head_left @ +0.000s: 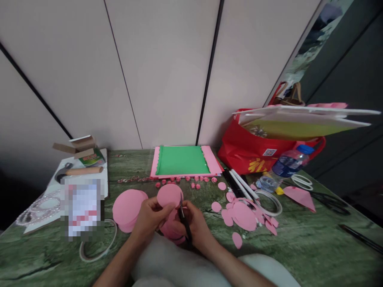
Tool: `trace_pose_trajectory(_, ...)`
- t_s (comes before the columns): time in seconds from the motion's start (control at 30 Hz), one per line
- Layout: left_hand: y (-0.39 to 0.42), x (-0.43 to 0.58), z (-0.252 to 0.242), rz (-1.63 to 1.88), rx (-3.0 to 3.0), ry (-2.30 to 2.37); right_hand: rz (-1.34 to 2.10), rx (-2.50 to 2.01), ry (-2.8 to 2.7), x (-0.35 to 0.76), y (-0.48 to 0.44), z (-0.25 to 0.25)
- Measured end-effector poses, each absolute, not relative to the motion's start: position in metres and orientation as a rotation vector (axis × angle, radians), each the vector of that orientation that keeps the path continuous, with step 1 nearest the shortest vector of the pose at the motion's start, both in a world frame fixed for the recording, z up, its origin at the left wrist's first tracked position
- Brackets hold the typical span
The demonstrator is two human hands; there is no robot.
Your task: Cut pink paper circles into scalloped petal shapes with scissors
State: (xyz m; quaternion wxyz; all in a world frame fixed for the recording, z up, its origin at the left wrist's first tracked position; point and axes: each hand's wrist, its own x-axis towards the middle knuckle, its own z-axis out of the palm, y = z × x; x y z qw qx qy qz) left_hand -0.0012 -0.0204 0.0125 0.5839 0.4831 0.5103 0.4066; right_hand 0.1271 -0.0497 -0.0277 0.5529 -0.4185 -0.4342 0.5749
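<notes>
Matt paper in hand, shinier plastic beyond

From my remote station I see a smooth, matt paper disc [169, 194] in the left hand [149, 215], and scissors [186, 225] with metal blades in the right hand [196, 225]. Left of this grip, the stacked discs [128, 208] look like matt paper too; farther out, I make out a smooth wooden handle [85, 171]. To its right, the bottle [283, 169] is glossy clear plastic.

The paper disc [169, 194] is plain pink, the scissors [186, 225] have black handles, the tabletop [128, 168] is green with dark woodgrain streaks, the flat sheet [182, 160] is bright green, the bag [235, 147] is red with yellow lettering [257, 165], and the bottle [269, 181] has a blue cap [305, 149].
</notes>
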Motion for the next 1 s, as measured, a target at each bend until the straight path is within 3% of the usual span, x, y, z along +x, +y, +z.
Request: trace_pose_trajectory(1.0,-0.02,0.0,0.013,1.029,1.064,1.032,1.394,-0.983,-1.045,0.123,-0.054,-0.031)
